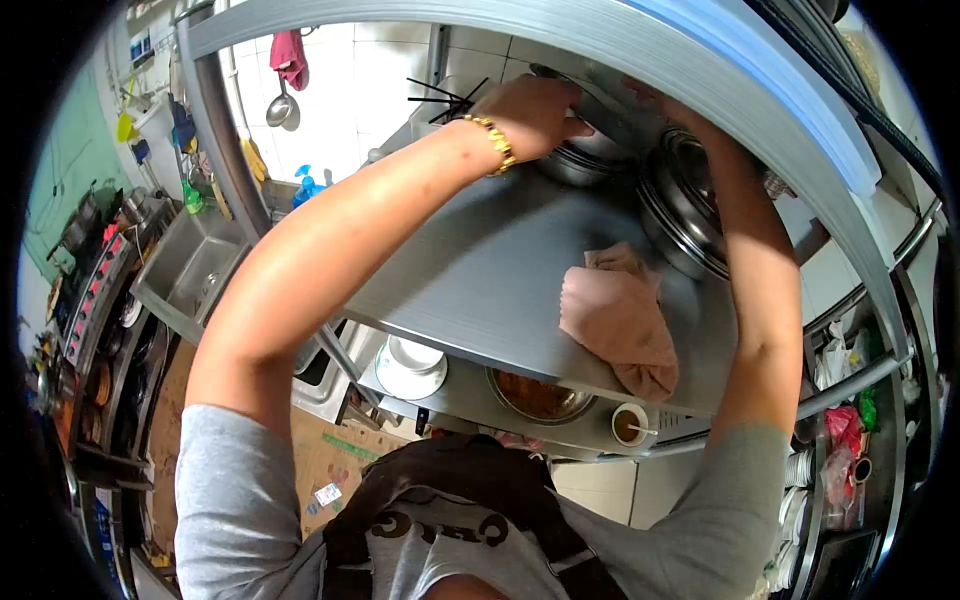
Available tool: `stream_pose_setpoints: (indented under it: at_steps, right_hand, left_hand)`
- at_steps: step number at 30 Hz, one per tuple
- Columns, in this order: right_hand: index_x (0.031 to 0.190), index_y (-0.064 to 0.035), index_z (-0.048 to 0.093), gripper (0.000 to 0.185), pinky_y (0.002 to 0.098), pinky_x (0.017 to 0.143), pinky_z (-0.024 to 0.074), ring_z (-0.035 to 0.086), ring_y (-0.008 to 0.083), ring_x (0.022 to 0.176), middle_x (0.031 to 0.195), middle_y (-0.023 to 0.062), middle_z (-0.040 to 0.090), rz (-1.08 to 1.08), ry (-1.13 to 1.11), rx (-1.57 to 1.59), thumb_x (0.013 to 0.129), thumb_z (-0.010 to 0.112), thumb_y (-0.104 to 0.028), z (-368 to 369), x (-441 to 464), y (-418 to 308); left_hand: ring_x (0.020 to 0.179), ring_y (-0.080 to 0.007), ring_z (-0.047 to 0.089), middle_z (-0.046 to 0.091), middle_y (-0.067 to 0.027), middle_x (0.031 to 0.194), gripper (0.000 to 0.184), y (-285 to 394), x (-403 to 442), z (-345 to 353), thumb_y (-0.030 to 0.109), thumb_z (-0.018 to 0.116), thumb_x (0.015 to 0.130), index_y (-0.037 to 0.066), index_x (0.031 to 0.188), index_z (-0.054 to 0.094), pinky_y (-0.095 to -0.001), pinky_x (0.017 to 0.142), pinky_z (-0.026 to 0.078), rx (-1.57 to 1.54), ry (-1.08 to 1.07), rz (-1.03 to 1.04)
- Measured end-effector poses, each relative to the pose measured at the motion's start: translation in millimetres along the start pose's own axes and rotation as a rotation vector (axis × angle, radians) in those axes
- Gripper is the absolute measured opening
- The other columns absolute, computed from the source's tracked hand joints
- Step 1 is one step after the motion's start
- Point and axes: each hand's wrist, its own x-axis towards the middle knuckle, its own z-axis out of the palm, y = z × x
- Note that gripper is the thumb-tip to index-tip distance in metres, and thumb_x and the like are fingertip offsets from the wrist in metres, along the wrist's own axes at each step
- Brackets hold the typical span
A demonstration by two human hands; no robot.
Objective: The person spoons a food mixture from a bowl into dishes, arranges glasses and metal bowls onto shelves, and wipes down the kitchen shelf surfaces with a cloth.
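My left hand [535, 115], with a gold bracelet at the wrist, is closed on the near-left rim of a steel bowl [605, 125] at the back of the grey metal shelf [450, 265]. Below the bowl sits another round steel vessel [580, 168]. In the shade beyond, my right hand [655, 100] reaches to the bowl's far right side; its fingers are mostly dark, so their grip is unclear. Beneath my right forearm stands a stack of lidded steel pots [685, 205]. A crumpled pink cloth [620, 320] lies near the shelf's front edge.
A shelf frame bar [560, 18] arches overhead. On the lower level are a white bowl on a plate [412, 370], a pan of reddish food [540, 395] and a cup with a spoon [630, 425]. A steel sink [195, 265] stands left; black sticks [445, 100] poke up behind.
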Motion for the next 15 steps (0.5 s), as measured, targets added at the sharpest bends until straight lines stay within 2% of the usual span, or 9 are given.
stream_pose_setpoints:
  at_steps: [1,4,5,9,11,13,15]
  right_hand:
    - [0.094,-0.0031,0.061,0.045,0.0319,0.063,0.0466,0.06,0.0161,0.07,0.08,0.0071,0.064,-0.015,0.036,0.094,0.074,0.067,-0.043,-4.4,-0.3,3.1]
    - [0.098,-0.0027,0.059,0.049,0.0312,0.065,0.0465,0.06,0.0157,0.073,0.083,0.0077,0.064,-0.021,0.016,0.213,0.073,0.068,-0.044,-6.0,-3.5,9.8]
    - [0.1,-0.0025,0.059,0.05,0.031,0.066,0.0465,0.06,0.0155,0.074,0.083,0.0079,0.064,-0.012,-0.024,0.201,0.073,0.068,-0.044,-1.6,-5.1,11.3]
    - [0.105,-0.002,0.057,0.055,0.0301,0.069,0.0463,0.06,0.0149,0.079,0.087,0.0088,0.064,0.044,-0.221,-0.059,0.072,0.069,-0.044,30.3,-8.3,20.3]
    - [0.108,-0.0017,0.056,0.057,0.0296,0.07,0.0462,0.061,0.0147,0.081,0.088,0.0092,0.064,0.048,-0.243,-0.279,0.072,0.069,-0.045,44.9,-6.4,23.5]
    - [0.105,-0.0025,0.058,0.053,0.0297,0.07,0.0458,0.06,0.0145,0.078,0.085,0.0094,0.065,0.041,-0.24,-0.484,0.073,0.068,-0.043,53.5,-5.3,17.3]
    - [0.102,-0.0026,0.059,0.05,0.0304,0.071,0.0456,0.06,0.0154,0.078,0.084,0.0095,0.065,0.05,-0.292,-0.481,0.074,0.067,-0.043,54.6,-13.7,3.0]
  left_hand:
    - [0.092,-0.0325,0.058,0.063,-0.0169,0.092,0.036,-3.8,13.1,14.3,0.036,0.057,0.082,0.005,0.1,0.06,-0.0408,0.078,0.047,-0.037,-0.008,-0.02]
    - [0.097,-0.0308,0.058,0.063,-0.0156,0.095,0.034,-16.7,40.4,62.8,0.035,0.055,0.084,0.005,0.099,0.06,-0.0413,0.081,0.047,0.148,-0.028,-0.098]
    - [0.096,-0.031,0.059,0.063,-0.0155,0.096,0.031,-26.4,46.0,77.2,0.032,0.052,0.086,0.005,0.099,0.061,-0.0422,0.081,0.048,0.148,-0.001,-0.063]
    - [0.095,-0.0301,0.06,0.063,-0.0154,0.098,0.027,-42.4,53.6,105.1,0.025,0.049,0.087,0.004,0.099,0.061,-0.0412,0.079,0.049,0.237,-0.145,-0.037]
    - [0.094,-0.0289,0.061,0.063,-0.0151,0.099,0.025,-15.4,45.8,80.3,0.018,0.046,0.086,0.004,0.1,0.062,-0.0397,0.078,0.05,0.393,-0.402,-0.285]
    - [0.094,-0.0284,0.061,0.064,-0.0148,0.099,0.024,-5.5,38.6,65.6,0.017,0.046,0.085,0.005,0.1,0.062,-0.0395,0.077,0.05,0.399,-0.454,-0.251]
    - [0.094,-0.0298,0.061,0.064,-0.016,0.096,0.023,-2.6,29.2,60.1,0.015,0.047,0.084,0.004,0.096,0.062,-0.0399,0.076,0.05,0.385,-0.448,-0.148]
